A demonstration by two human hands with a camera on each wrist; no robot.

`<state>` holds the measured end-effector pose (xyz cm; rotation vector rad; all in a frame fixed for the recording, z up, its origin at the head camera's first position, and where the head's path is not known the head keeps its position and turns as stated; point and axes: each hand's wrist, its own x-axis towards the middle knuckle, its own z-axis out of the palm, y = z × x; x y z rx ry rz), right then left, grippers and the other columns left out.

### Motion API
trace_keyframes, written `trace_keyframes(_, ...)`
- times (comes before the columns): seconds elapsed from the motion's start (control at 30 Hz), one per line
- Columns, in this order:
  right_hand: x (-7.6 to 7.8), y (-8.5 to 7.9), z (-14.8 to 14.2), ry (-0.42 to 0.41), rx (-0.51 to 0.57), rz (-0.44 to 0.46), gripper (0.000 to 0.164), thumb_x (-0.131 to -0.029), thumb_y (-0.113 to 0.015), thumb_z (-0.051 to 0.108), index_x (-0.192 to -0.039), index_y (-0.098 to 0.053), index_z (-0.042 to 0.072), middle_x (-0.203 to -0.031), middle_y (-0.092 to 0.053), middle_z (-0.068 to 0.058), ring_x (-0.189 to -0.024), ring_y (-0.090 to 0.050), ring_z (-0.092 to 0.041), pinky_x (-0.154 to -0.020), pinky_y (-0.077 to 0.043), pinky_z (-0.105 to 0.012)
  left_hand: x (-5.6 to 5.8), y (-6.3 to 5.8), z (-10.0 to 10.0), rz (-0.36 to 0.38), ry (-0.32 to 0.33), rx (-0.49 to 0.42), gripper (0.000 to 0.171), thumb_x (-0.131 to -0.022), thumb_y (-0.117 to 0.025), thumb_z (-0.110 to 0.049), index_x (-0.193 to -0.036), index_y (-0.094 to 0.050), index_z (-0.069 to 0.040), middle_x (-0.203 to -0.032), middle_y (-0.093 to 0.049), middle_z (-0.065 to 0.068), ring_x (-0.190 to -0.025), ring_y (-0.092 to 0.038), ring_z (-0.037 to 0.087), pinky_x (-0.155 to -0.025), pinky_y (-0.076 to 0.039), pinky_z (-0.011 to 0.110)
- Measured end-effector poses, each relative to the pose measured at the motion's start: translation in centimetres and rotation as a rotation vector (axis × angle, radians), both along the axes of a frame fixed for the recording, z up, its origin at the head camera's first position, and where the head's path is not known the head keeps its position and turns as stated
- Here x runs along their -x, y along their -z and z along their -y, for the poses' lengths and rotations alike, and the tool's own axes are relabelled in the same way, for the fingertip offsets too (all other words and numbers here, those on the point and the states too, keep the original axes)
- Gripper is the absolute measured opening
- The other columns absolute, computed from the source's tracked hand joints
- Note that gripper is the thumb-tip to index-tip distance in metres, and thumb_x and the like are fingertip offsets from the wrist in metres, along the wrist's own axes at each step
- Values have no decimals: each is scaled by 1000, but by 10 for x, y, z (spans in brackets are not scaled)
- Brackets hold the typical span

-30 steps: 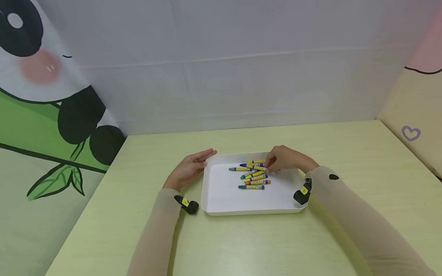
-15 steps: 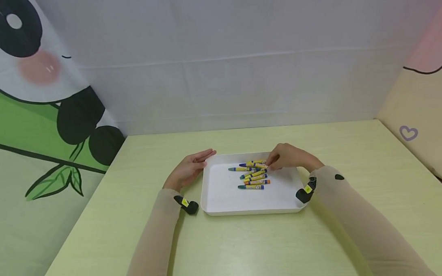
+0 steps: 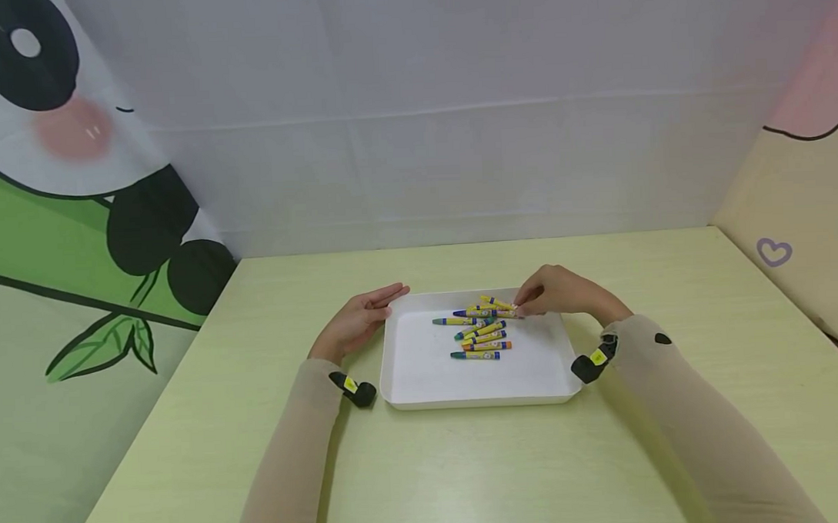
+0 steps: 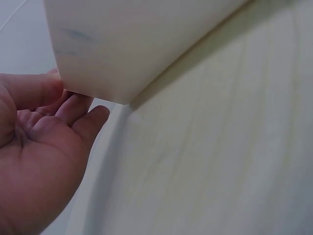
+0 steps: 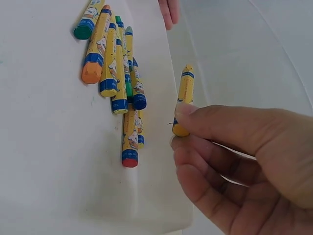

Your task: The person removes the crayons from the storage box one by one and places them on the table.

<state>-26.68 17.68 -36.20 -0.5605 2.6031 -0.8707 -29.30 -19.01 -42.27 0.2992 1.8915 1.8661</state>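
Note:
A white tray holds several crayons with yellow-and-blue wrappers, loosely piled. Between thumb and fingertips, my right hand pinches a yellow crayon by its blunt end. In the right wrist view this crayon is apart from the pile, its tip pointing away from the hand. A red-ended crayon lies nearest to that hand. My left hand touches the tray's far left corner with its thumb, while fingers reach out straight past the corner. The left wrist view shows the tray's outer wall against this hand.
The tray stands on a pale wooden table. A light grey backdrop rises behind the table's far edge. Printed panels stand at both sides, the left one with a green pattern.
My right hand has moved away and slightly right, drawing the yellow crayon off the pile and turning it. The left hand and the tray have stayed in place.

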Motion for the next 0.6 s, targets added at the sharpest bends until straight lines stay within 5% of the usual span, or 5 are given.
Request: trace_keyframes(0.6,-11,-6,-22,111,18,-52,27,-90,-67,21,-109,-72,4,-103,-72,-11,-84,-66,-22,-73,-55,-33,-1,-1,0,2,-1,-8,53,-99,-36,7,-151,-30,-6,-156,-33,6,-146,-25,20,-117,-24,41)
